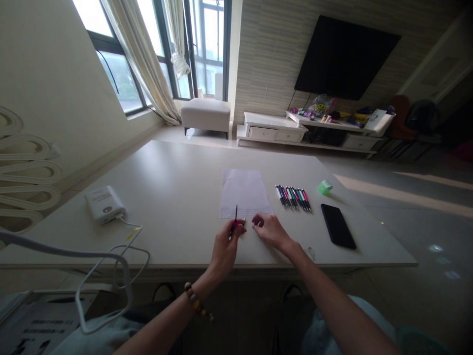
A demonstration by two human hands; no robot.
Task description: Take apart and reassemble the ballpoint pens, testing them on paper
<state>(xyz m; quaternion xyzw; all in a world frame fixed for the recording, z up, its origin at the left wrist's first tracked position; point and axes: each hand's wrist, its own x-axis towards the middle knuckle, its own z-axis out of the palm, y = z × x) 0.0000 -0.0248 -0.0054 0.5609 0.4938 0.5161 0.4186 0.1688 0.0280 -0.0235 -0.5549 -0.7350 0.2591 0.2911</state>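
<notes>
1. Daylight from a tall window (209,47) falls across a room with a wall-mounted TV (347,56), and a pale, smooth worktop (173,197) spreads out ahead of both hands.
2. Left hand (226,248): closed around a slim pen (235,216), whose dark tip points up, with a pink band showing just above the fingers. A beaded bracelet (195,300) circles the wrist.
3. Right hand (271,230): loosely curled, palm down and empty, resting on the worktop just right of the left hand.
4. Just ahead of both hands lies a thin white sheet (244,193), flat and rectangular. Its near edge sits by the fingers of both hands, and any marks on it are too faint to read.
5. Ahead and to the right of the right hand, a row of slender pens (293,198) lies side by side, with glossy barrels in mixed colours and none held. Beyond them sits a small green block (324,187).
6. Right of the right hand lies a black, glossy phone (338,226).
7. Far left of the left hand sits a chunky white box (105,203), with a thin cable (130,223) trailing from it.
</notes>
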